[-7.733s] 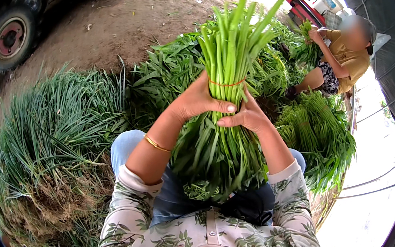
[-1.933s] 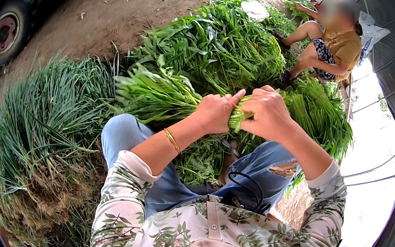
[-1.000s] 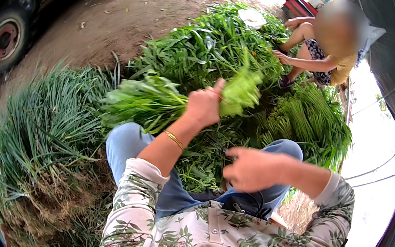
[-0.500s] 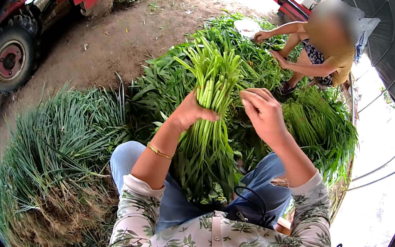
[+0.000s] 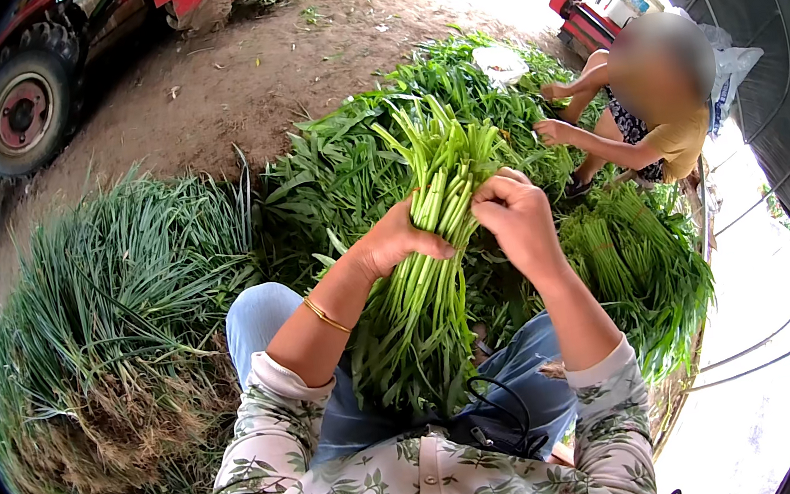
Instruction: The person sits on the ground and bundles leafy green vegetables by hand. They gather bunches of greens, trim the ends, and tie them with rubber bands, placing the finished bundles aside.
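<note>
A thick bunch of water spinach (image 5: 445, 191) is gripped in my left hand (image 5: 406, 237), its pale green cut stems pointing away from me and its long leaves hanging toward my lap. My left thumb lies across the stems, with the fingers wrapped behind them. Against the right side of the bunch is my right hand (image 5: 516, 220), its fingers bent and thumb and forefinger pinched together at the stems. What lies between those fingertips is too small to make out.
Loose greens (image 5: 329, 170) lie in a heap ahead. Tied-looking bundles (image 5: 633, 249) are at right, and long green onions (image 5: 131, 274) with dry roots at left. Another person (image 5: 665, 123) sits at far right near a white bag (image 5: 499, 64). A tractor wheel (image 5: 21, 113) stands far left.
My right hand has come in from beside the bunch to touch its stems. The bunch has shifted slightly right and toward me. The other person's hands have moved.
</note>
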### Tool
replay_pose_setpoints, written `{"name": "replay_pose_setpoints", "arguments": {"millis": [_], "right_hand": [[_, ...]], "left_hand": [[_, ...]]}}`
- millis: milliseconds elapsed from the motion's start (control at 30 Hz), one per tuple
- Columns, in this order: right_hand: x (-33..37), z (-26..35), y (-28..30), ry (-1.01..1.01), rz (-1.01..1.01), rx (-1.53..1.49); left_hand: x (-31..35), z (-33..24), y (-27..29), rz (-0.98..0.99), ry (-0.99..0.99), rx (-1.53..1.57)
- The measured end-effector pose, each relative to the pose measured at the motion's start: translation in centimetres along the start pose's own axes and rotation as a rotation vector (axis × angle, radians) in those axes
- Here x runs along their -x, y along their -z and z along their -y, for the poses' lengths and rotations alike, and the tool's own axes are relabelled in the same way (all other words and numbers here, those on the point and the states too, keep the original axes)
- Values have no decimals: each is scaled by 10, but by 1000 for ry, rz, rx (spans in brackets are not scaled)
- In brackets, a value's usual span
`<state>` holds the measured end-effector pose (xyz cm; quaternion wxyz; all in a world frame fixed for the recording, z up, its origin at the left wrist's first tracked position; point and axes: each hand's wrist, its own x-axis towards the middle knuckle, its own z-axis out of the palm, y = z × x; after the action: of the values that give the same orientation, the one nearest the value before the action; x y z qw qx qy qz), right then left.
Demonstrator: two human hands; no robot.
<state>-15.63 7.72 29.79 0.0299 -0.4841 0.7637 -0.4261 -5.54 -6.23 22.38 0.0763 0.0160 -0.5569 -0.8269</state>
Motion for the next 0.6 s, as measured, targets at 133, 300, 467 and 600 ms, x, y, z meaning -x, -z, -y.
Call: {"name": "replay_pose_setpoints", "arguments": {"millis": [133, 300, 467, 600], "right_hand": [[7, -20, 18, -140, 269, -902], [16, -26, 37, -274, 293, -1224], [7, 11, 54, -487, 589, -669], [-4, -4, 42, -371, 434, -1252]], "left_hand": [[2, -4, 4, 73, 14, 66], [2, -6, -4, 134, -50, 63], [3, 4, 0, 76, 71, -40], [-4, 16, -10, -13, 3, -247]]}}
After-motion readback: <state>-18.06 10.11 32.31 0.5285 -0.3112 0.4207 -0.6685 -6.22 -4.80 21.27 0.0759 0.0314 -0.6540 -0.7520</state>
